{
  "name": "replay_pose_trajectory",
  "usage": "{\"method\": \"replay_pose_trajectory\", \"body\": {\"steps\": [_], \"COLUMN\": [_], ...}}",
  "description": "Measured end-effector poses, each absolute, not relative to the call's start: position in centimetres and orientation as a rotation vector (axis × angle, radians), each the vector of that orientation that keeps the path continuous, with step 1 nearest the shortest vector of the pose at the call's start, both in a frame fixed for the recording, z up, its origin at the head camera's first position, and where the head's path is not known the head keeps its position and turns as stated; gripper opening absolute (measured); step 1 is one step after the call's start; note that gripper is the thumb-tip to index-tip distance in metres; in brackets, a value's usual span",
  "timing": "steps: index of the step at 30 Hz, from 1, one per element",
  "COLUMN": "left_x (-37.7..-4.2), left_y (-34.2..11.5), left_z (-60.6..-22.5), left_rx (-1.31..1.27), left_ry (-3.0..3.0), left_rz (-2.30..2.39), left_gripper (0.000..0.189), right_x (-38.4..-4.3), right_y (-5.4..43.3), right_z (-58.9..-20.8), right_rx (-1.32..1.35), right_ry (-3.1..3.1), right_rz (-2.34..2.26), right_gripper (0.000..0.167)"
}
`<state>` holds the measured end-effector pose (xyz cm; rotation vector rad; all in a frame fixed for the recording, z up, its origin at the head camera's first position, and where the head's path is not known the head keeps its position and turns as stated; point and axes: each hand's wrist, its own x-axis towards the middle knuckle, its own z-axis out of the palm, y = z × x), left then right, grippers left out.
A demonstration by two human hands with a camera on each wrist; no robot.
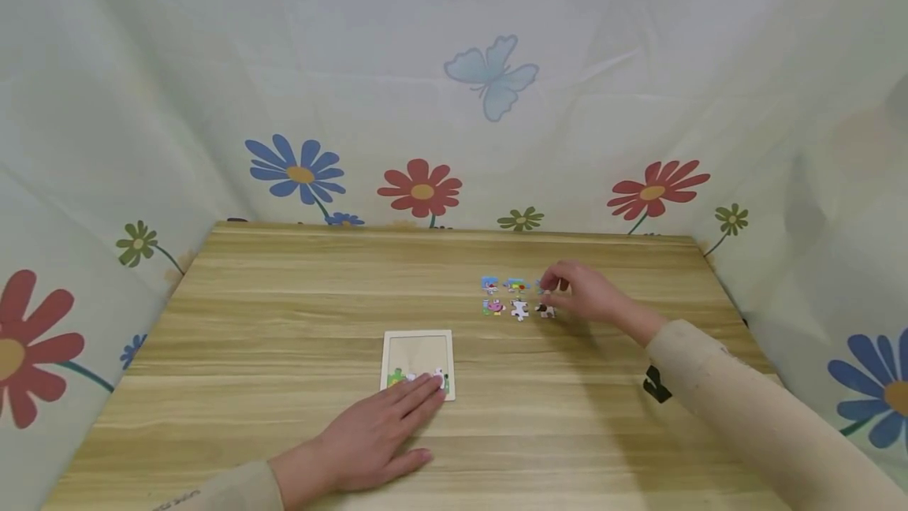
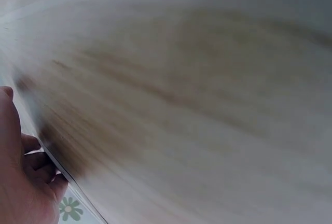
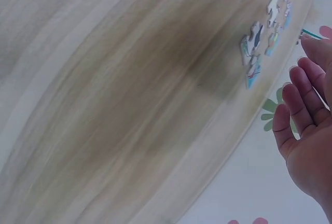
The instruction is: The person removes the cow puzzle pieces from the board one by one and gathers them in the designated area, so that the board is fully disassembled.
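My left hand [image 1: 376, 440] lies with fairly straight fingers across the lower part of a puzzle tray [image 1: 418, 333]. Within that tray, a green puzzle piece [image 1: 395, 376] and white bits show beside my fingertips; my fingers cover the rest of the bottom row. Loose puzzle pieces stand in two short rows to the right: a white piece [image 1: 520, 309], a pink one [image 1: 494, 307] and blue ones [image 1: 489, 283] among them. Over the right end of these rows hovers my right hand [image 1: 585, 292], fingers loosely bent. In the right wrist view it appears to hold nothing, near a black-and-white piece [image 3: 252, 40].
Beneath everything is a wood-grain table [image 1: 284, 298]. A flowered cloth [image 1: 355, 85] hangs behind and along both sides. Partly under my right sleeve [image 1: 752, 408], a dark shape [image 1: 656, 385] lies on the tabletop.
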<state>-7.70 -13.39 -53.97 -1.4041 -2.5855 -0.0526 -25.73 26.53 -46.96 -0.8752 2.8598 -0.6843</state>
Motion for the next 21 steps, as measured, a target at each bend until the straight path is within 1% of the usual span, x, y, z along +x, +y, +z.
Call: {"method": "replay_pose_trajectory", "body": {"steps": [12,21], "left_x": [-8.9,-8.5], "left_y": [-14.0,-13.8], "left_z": [-53.5,-53.3], "left_rx": [-1.422,-1.409], "left_ry": [-2.611,-2.619], "left_rz": [-0.045,-0.073], "left_gripper": [0.073,0.071], "right_x": [-25.9,-25.7], "right_y": [24.4,21.4], "right_z": [-46.7,-46.9], "right_rx": [-1.025,-1.124], "right_ry": [2.838,2.783], "right_rz": [-0.722,-0.760], "right_gripper": [0.017,0.018]}}
